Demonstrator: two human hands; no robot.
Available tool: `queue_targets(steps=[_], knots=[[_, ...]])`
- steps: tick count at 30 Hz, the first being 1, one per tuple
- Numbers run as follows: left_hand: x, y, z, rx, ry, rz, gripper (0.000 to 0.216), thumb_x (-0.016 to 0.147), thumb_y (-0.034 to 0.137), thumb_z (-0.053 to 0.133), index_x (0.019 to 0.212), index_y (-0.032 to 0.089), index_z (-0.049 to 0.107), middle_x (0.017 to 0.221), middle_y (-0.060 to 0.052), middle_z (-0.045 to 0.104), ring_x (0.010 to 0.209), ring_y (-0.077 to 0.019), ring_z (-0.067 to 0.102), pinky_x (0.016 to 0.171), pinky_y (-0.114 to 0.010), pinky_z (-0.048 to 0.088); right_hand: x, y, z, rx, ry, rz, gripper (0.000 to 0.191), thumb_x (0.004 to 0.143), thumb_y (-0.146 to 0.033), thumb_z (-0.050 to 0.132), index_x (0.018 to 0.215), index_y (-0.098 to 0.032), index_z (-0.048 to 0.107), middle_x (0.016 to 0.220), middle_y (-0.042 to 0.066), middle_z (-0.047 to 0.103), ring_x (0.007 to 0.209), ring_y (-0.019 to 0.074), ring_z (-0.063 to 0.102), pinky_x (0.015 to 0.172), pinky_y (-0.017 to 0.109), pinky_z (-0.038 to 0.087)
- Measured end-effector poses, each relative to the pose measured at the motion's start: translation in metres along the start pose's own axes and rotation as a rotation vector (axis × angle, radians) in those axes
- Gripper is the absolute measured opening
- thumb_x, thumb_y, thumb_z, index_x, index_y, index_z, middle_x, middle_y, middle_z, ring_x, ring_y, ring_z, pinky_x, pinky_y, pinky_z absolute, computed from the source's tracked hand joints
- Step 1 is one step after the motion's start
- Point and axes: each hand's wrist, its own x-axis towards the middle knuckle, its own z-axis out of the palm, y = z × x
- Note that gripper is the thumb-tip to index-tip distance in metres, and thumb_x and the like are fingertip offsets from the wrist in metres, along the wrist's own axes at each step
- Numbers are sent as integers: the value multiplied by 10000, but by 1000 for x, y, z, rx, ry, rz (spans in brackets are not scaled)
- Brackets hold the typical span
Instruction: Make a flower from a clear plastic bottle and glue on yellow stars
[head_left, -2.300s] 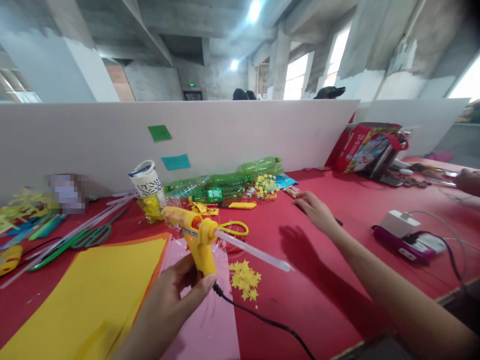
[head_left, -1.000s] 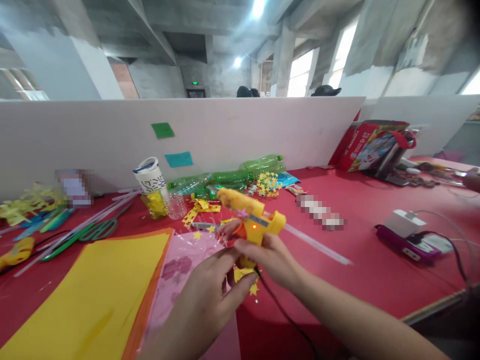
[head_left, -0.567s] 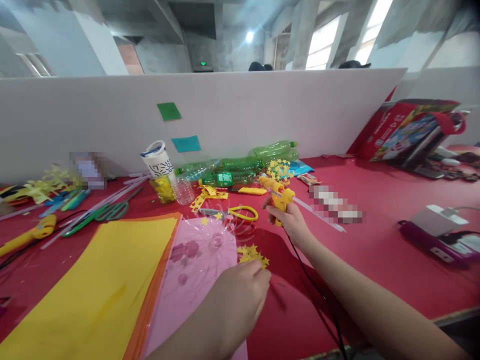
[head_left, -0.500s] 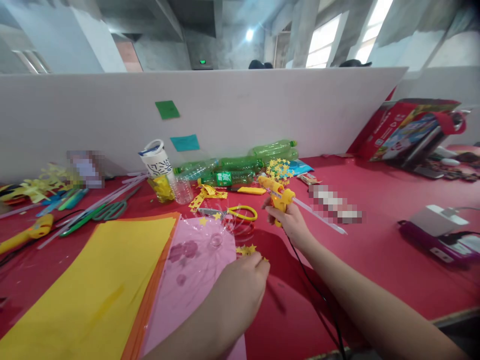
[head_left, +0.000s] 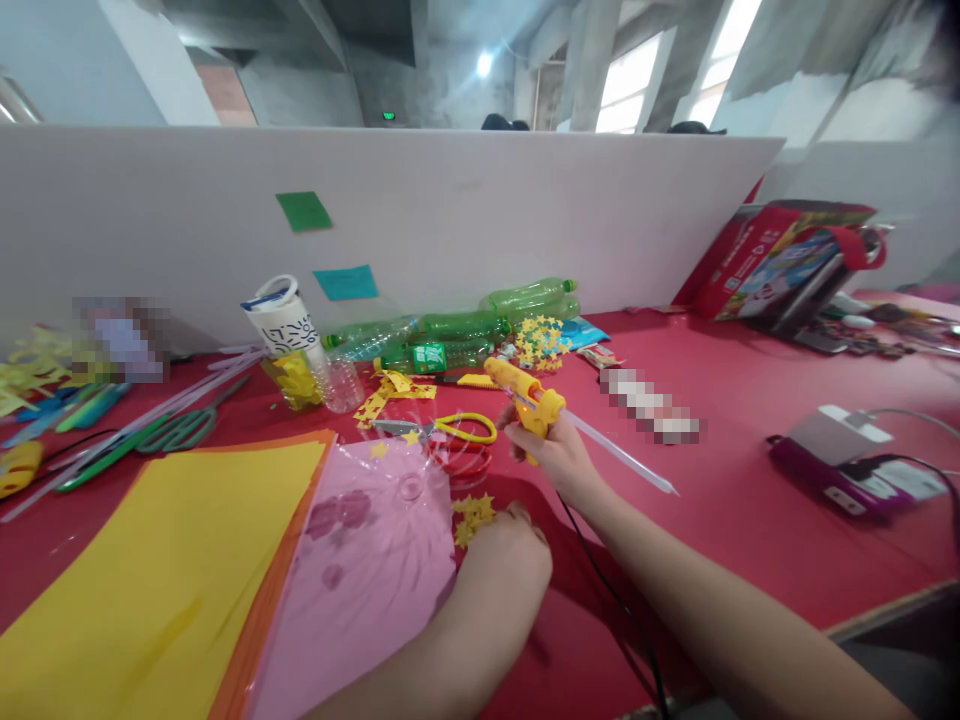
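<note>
My right hand (head_left: 559, 455) is wrapped round a yellow hot glue gun (head_left: 531, 392). A clear glue stick (head_left: 619, 450) sticks out of its back end, and a black cord hangs below. My left hand (head_left: 508, 550) is low over the red table, just right of a small heap of yellow paper stars (head_left: 472, 518). Its fingers are curled and mostly hidden behind the back of the hand; what they hold, if anything, does not show. A clear cut plastic bottle piece (head_left: 411, 487) with thin strips lies on the pink sheet (head_left: 360, 580), two yellow stars on its strips.
Yellow-handled scissors (head_left: 465, 429) lie beyond my left hand. Green bottles (head_left: 465, 327) line the white partition (head_left: 525, 220), near a white cup (head_left: 281, 320). Yellow paper (head_left: 172, 540) covers the left front. A purple power strip (head_left: 832, 480) stands at right.
My view has turned slightly right. My left hand has shifted right relative to the star heap, which now shows more fully. My right hand still holds the glue gun.
</note>
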Motion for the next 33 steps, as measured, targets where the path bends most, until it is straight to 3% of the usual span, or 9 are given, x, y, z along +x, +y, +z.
queue_targets(steps=[6,11,14,17,21,25,30,33], knots=[[2,1,-11,227,-99,96,264,710,-83,491,851,67,657,786,-172,677,645,-283,657,511,-349,511,-3,-1,3,-1,2,6,158,714,-275,613,837,-184,574,705,-15,570,524,106,484,515,254,423],[-3,2,-13,217,-73,114,265,743,-57,462,913,78,613,823,-171,647,688,-275,649,526,-341,500,-2,1,3,-2,5,11,173,711,-281,621,842,-176,577,703,-19,565,520,104,482,512,251,418],[-8,-3,-27,-47,56,27,267,799,-11,408,967,127,563,943,-140,612,746,-235,628,610,-348,491,-2,0,2,3,10,6,180,709,-284,630,845,-182,570,703,-23,564,518,104,483,508,248,415],[-12,-12,-49,-656,278,-148,154,872,102,383,925,200,489,883,-29,580,763,-155,593,683,-289,466,-5,-7,2,16,-15,6,142,723,-262,628,825,-186,566,645,-33,549,517,105,487,512,240,409],[-15,-24,-71,-1294,366,-345,27,891,228,400,868,226,386,612,87,395,412,-62,362,419,-197,301,-17,-19,11,34,-87,20,163,740,-294,639,828,-187,554,630,-27,540,541,118,512,510,238,418],[-18,-32,-75,-1394,447,-356,73,877,249,446,867,225,378,655,86,408,388,-35,315,400,-192,276,-31,-29,22,30,-141,39,224,757,-386,628,839,-200,532,642,-28,520,546,118,512,491,233,413],[-26,-36,-70,-1339,491,-322,60,892,250,431,855,216,397,747,49,456,448,-40,347,432,-197,311,-40,-43,34,-63,-186,72,121,714,-270,620,741,-210,520,572,-48,468,506,103,454,452,219,361],[-35,-38,-68,-1296,507,-326,52,894,262,442,880,218,419,743,41,452,528,-68,396,485,-206,341,-42,-51,38,-152,-153,34,66,744,-254,580,775,-215,537,646,-22,513,572,127,484,508,243,396]])
